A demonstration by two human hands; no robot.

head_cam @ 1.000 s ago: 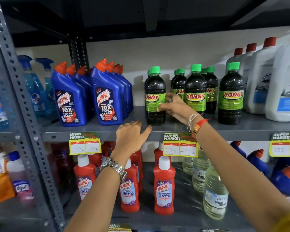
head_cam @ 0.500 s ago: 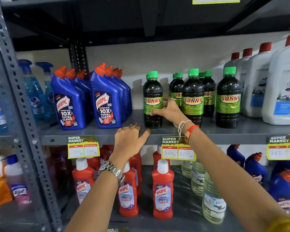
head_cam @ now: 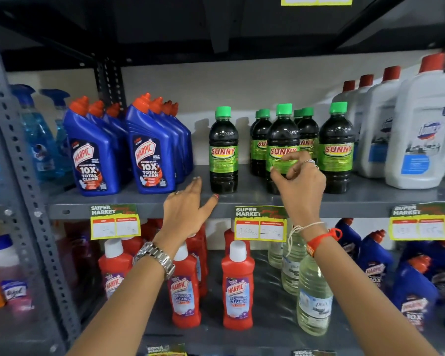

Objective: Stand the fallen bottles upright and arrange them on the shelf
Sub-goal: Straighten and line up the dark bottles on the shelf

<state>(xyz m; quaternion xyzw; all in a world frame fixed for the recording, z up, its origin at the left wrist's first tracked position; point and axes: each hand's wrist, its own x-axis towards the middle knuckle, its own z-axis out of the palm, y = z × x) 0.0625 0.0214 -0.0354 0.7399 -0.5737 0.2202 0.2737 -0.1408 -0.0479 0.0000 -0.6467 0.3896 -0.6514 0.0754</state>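
Note:
Several dark Sunny bottles with green caps stand upright on the grey middle shelf (head_cam: 370, 199). One Sunny bottle (head_cam: 223, 150) stands alone on the left. A cluster of them stands further right, with one front bottle (head_cam: 280, 134) and another (head_cam: 335, 150) beside it. My right hand (head_cam: 299, 186) hovers just in front of the cluster's left front bottle, fingers loosely curled and apart, holding nothing. My left hand (head_cam: 185, 211) lies flat on the shelf's front edge beside the lone bottle, fingers spread.
Blue Harpic bottles (head_cam: 149, 152) stand in rows to the left, large white jugs (head_cam: 419, 134) to the right. Red Harpic bottles (head_cam: 238, 291) and clear bottles (head_cam: 314, 299) fill the shelf below. Yellow price tags (head_cam: 260, 223) hang on the shelf edge.
My right hand has drawn back from between the Sunny bottles and moved right, in front of the cluster's front bottle. The left hand has stayed on the shelf edge.

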